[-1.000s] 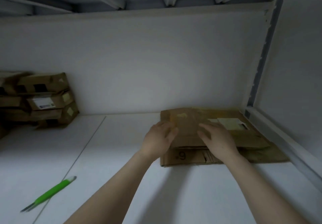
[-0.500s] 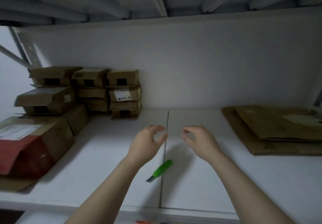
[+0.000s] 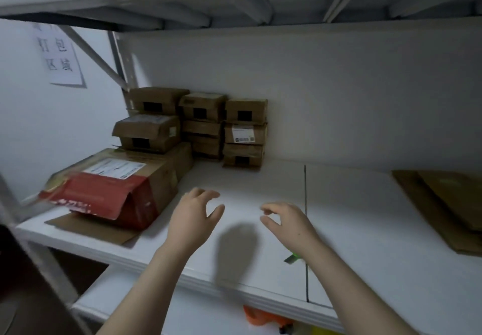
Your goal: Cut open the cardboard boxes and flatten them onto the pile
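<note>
White shelving is filling the frame as a person's two empty hands are hovering, apart, over the middle shelf (image 3: 360, 220).

At centre, the left hand (image 3: 194, 220) is hanging with fingers spread and relaxed, near a large box (image 3: 156, 178) partly wrapped in red at lower left. The right hand (image 3: 289, 223) is hanging beside it with fingers loosely curled, gripping nothing. Small cardboard boxes (image 3: 203, 123) are standing stacked against the back wall at centre left. Flattened cardboard is lying in a pile (image 3: 448, 204) at the right edge. A green cutter (image 3: 293, 257) is lying on the shelf, mostly hidden behind the right wrist.
</note>
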